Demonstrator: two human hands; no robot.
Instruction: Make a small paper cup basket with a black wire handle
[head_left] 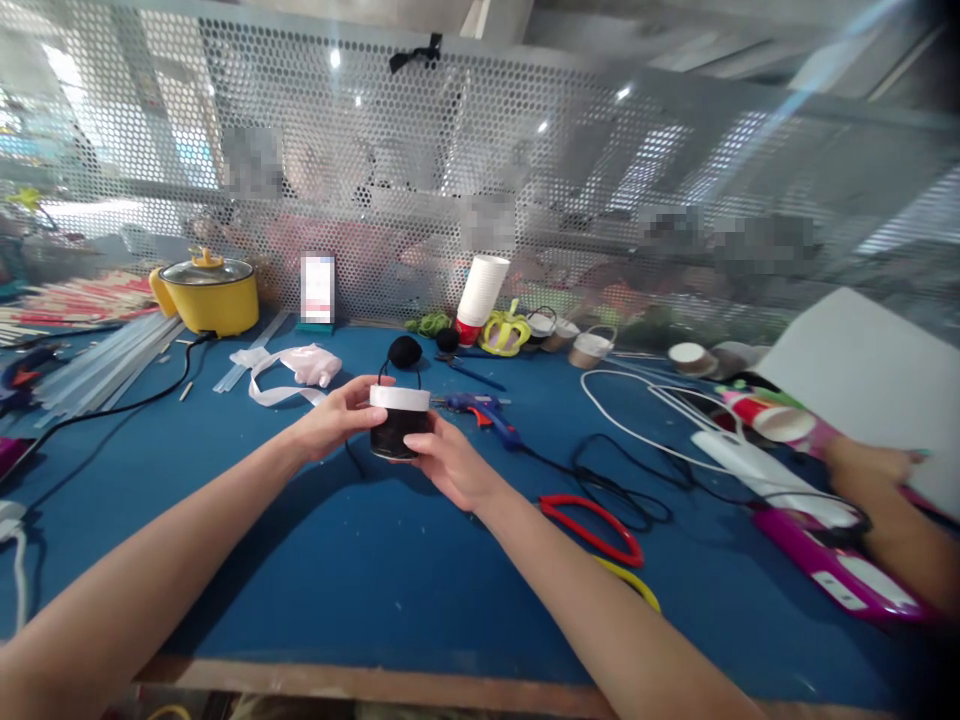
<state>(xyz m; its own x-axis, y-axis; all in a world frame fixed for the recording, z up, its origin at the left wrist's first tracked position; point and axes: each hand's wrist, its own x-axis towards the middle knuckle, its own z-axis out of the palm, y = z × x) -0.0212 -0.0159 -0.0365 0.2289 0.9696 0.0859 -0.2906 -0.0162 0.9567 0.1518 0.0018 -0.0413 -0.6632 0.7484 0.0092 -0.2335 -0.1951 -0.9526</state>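
Observation:
Both my hands hold a small black cup-shaped basket (399, 428) with a white rim and a thin black handle, just above the blue table (360, 580). My left hand (337, 415) grips its left side with the thumb along the white rim. My right hand (450, 465) cups its right side and bottom. A black pompom (405, 351) lies on the table right behind the basket's handle.
A blue glue gun (484, 410) lies right of the basket, its black cord trailing right. Red (592, 527) and yellow (630, 580) loops lie near my right forearm. Yellow pot (206, 295) back left, paper cup stack (480, 295) behind. Another person's arm (892, 500) rests at right.

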